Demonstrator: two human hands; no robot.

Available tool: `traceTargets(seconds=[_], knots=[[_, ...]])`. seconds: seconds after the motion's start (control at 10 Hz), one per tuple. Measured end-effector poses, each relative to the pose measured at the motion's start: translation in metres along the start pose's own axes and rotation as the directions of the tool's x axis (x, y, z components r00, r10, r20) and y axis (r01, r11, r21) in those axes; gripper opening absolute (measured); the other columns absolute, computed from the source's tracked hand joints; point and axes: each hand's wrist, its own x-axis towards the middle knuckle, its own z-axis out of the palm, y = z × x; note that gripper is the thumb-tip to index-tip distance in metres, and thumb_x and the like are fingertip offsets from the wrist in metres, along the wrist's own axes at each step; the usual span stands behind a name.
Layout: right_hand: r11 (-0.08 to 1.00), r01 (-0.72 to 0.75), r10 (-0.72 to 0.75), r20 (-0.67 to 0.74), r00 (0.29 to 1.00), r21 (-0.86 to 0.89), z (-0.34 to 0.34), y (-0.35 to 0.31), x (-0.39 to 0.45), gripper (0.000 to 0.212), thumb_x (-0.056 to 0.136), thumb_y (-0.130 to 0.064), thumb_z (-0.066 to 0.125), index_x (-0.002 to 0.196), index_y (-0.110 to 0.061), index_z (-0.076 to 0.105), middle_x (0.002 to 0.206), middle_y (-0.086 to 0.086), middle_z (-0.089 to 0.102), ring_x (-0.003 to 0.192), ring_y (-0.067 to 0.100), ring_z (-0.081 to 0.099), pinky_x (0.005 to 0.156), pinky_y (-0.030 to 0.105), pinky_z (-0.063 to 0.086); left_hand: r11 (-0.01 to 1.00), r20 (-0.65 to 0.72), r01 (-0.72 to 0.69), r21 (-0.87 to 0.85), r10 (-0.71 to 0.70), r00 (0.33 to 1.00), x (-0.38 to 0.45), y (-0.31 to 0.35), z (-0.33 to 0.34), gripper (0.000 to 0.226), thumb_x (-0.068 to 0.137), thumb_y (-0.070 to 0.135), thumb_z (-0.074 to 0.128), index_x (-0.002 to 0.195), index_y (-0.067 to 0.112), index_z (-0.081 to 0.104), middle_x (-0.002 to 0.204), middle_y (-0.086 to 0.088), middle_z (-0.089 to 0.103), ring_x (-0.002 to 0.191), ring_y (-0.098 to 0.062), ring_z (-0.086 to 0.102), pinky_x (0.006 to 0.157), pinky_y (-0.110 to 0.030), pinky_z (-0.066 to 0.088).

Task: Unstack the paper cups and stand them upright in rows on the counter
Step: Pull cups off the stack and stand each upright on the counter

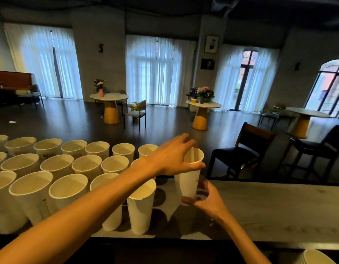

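My left hand [170,157] pinches the rim of a paper cup [189,178] while my right hand [205,199] curls around its base, just above the counter [279,206]. Left of my fingers, three rows of upright cups [69,168] already stand; a stack remnant [315,257] waits near my right elbow, so work remains.

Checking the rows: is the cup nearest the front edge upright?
Upright: the cup stands on the counter, its open rim facing up.

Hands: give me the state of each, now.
Left hand: fingers closed on the rim of the cup.
Right hand: fingers closed around the same cup's base.
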Motion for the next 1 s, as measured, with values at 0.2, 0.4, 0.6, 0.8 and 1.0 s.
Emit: traceTargets(seconds=[0.2,0.4,0.6,0.8,1.0], knots=[[0.998,0.022,-0.022,0.0,1.0,0.056,0.019,0.003,0.036,0.074,0.058,-0.028,0.093,0.12,-0.027,0.053,0.112,-0.006,0.066,0.104,0.015,0.066,0.079,0.02,0.053,0.996,0.027,0.012,-0.087,-0.01,1.0,0.004,-0.026,0.007,0.073,0.085,0.073,0.052,0.147,0.038,0.035,0.151,0.005,0.032,0.132,-0.017,0.042,0.099,-0.035,0.046],[0.985,-0.075,0.082,-0.038,0.996,0.153,0.068,0.031,0.092,0.075,0.058,-0.027,0.094,0.119,-0.038,0.053,0.112,-0.012,0.064,0.109,0.015,0.062,0.09,0.033,0.053,0.977,-0.083,0.148,-0.153,-0.162,0.983,-0.012,-0.08,-0.015,0.065,0.088,0.074,0.044,0.143,0.04,0.038,0.151,0.006,0.035,0.133,-0.02,0.045,0.103,-0.042,0.049],[0.988,-0.083,0.083,0.001,0.997,0.132,0.073,0.044,0.114,0.089,0.063,-0.017,0.091,0.14,-0.021,0.046,0.118,-0.007,0.058,0.106,0.013,0.058,0.064,0.018,0.054,0.95,-0.156,0.211,-0.229,-0.25,0.956,-0.03,-0.12,-0.029,0.061,0.089,0.069,0.044,0.138,0.033,0.048,0.142,0.006,0.046,0.123,-0.011,0.052,0.098,-0.041,0.054],[0.992,-0.085,0.091,-0.068,0.994,0.094,0.076,0.05,0.13,0.088,0.063,-0.022,0.091,0.138,-0.023,0.047,0.13,0.002,0.059,0.118,0.023,0.058,0.084,0.035,0.057,0.932,-0.202,0.196,-0.306,-0.265,0.943,-0.026,-0.127,-0.022,0.05,0.093,0.063,0.049,0.134,0.033,0.052,0.136,0.009,0.051,0.117,-0.007,0.054,0.099,-0.038,0.053],[0.993,-0.081,0.087,-0.062,0.994,0.084,0.074,0.055,0.137,0.086,0.064,-0.022,0.09,0.138,-0.023,0.046,0.134,0.004,0.058,0.124,0.027,0.055,0.099,0.048,0.05,0.945,-0.234,0.147,-0.292,-0.22,0.947,-0.02,-0.119,-0.022,0.047,0.094,0.06,0.049,0.133,0.033,0.052,0.133,0.009,0.052,0.116,-0.006,0.055,0.098,-0.033,0.053]])
